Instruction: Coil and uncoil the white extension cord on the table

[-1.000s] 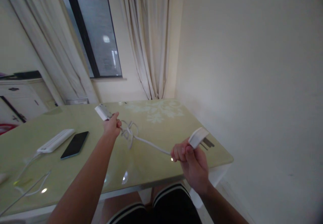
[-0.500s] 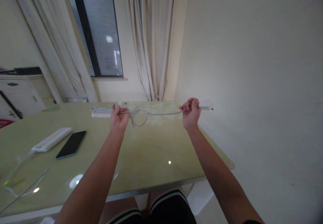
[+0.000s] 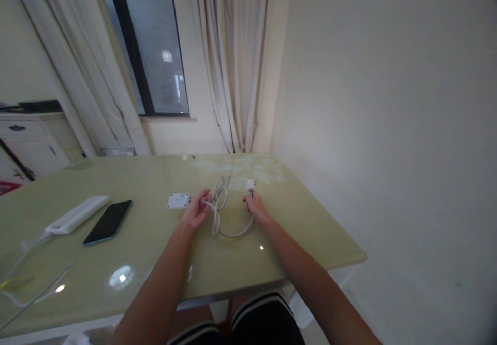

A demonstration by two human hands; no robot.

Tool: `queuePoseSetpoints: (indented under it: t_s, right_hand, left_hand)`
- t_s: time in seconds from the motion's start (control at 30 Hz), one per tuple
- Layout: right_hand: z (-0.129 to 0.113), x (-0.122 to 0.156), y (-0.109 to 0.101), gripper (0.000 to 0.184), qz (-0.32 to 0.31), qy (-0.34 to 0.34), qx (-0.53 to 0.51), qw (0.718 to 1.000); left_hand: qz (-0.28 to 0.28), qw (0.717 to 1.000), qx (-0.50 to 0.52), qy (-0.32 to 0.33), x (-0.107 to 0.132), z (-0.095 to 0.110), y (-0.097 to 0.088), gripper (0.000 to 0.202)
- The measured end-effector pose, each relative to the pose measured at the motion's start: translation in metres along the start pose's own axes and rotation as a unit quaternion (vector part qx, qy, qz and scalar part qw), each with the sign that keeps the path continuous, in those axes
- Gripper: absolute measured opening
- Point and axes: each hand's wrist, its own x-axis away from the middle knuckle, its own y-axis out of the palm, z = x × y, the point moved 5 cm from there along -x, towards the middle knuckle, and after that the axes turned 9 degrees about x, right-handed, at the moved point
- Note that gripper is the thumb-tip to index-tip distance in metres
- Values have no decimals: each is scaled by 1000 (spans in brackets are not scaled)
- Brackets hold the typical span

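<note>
A pale cable point(image 3: 216, 220) hangs in loose loops between my two hands over the table. My left hand point(image 3: 197, 210) is closed round the cable, beside a white box point(image 3: 178, 200) with dark dots at its corners, which looks like a small power strip. A white plug point(image 3: 250, 184) with metal prongs pointing right sticks up above my right hand point(image 3: 255, 206). The fingers of that hand are closed at the plug's cable end, and the cable curves down from there to the loops. My left fingers partly hide where the cable meets the box.
On the left of the glossy table point(image 3: 147, 262) lie a dark phone point(image 3: 107, 223) and a long white power strip point(image 3: 77, 214) with its cord. Another thin white cable point(image 3: 42, 289) lies near the front left edge. A wall point(image 3: 388, 127) rises along the right side.
Both hands have come closer together and lower, toward me. The stretched cable has gone slack into larger loops, and the plug now points upward from my right hand.
</note>
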Motion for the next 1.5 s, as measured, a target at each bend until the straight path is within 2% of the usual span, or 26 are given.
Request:
queuePoseSetpoints:
  t_s: [0.1, 0.23, 0.33, 0.4, 0.53, 0.7, 0.83, 0.87, 0.9, 0.97, 1.03, 1.07, 1.13, 1.17, 1.23, 1.3, 1.37, 1.5]
  right_hand:
    - [1, 8, 3, 19, -6, -64, 86, 994]
    - [-1, 14, 4, 46, -19, -144, 193, 970]
    - [-2, 15, 4, 53, -2, -185, 217, 959]
    - [-1, 15, 6, 57, 0, -203, 222, 954]
    - [2, 19, 10, 59, -23, -225, 233, 946]
    - [1, 20, 8, 44, -20, -237, 245, 940]
    - [-1, 15, 0, 37, 29, -209, 243, 947]
    - [-2, 14, -3, 36, 46, -210, 233, 948]
    - [-4, 14, -7, 36, 61, -214, 221, 950]
    - [-8, 15, -13, 35, 83, -219, 188, 954]
    - [-11, 16, -17, 36, 94, -219, 160, 958]
    - [-12, 17, -19, 37, 97, -220, 151, 959]
    - [-15, 19, -20, 38, 99, -225, 141, 959]
    - [-16, 20, -20, 38, 99, -227, 140, 959]
    - [-17, 21, -20, 38, 99, -229, 135, 959]
    - [-18, 21, -22, 37, 107, -229, 124, 960]
    - [-19, 21, -25, 36, 119, -227, 110, 960]
    - [-18, 19, -29, 35, 128, -224, 99, 961]
  left_hand:
    - [-9, 998, -65, 0, 1, -8, -5, 5]
    - [-68, 980, -171, 71, 2, -18, -4, 5]
    - [-96, 947, -278, 130, 3, -24, -3, 22]
    - [-102, 900, -388, 168, 5, -26, -1, 35]
    - [-114, 785, -549, 263, 13, -29, 6, 51]
    - [-54, 686, -652, 320, 25, -30, 12, 52]
    - [-2, 577, -745, 335, 37, -30, 15, 57]
    - [4, 563, -751, 344, 40, -30, 16, 55]
    - [5, 559, -748, 357, 43, -29, 17, 52]
    - [-29, 577, -717, 390, 47, -29, 20, 46]
    - [-134, 599, -677, 406, 51, -35, 25, 44]
    - [-199, 597, -667, 399, 53, -40, 28, 46]
    - [-299, 561, -684, 357, 56, -55, 30, 64]
    - [-320, 534, -708, 331, 56, -61, 29, 76]
    - [-316, 489, -758, 293, 53, -70, 27, 83]
    - [-291, 466, -788, 276, 46, -72, 25, 65]
    - [-264, 461, -803, 271, 36, -67, 26, 47]
    - [-237, 459, -813, 268, 4, -42, 24, 33]
